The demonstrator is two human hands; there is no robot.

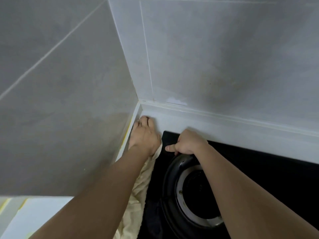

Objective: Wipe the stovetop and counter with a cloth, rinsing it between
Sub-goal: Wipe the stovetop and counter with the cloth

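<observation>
My two forearms fill the near edge of the view, reaching away toward the far corner. Beyond them the grey tiled walls meet, smooth and matt, with pale grout lines and a white sealed joint at the base. Below lies the stovetop, a flat glossy black sheet, with a narrow strip of pale counter between it and the far wall.

On the stovetop sits the burner ring, a round black pan support with a silvery dish inside it. The cloth is a crumpled cream rag lying along the left edge of the stovetop, trailing under my left arm to the near edge.

My left hand lies flat, fingers straight, pressing into the far left corner of the counter; the cloth shows under its wrist. My right hand is curled round the far rim of the burner ring, thumb out.

I judge I am mid-wipe at the corner strip. The stovetop looks unstreaked but I cannot tell whether it is done; no sink is visible for rinsing.
</observation>
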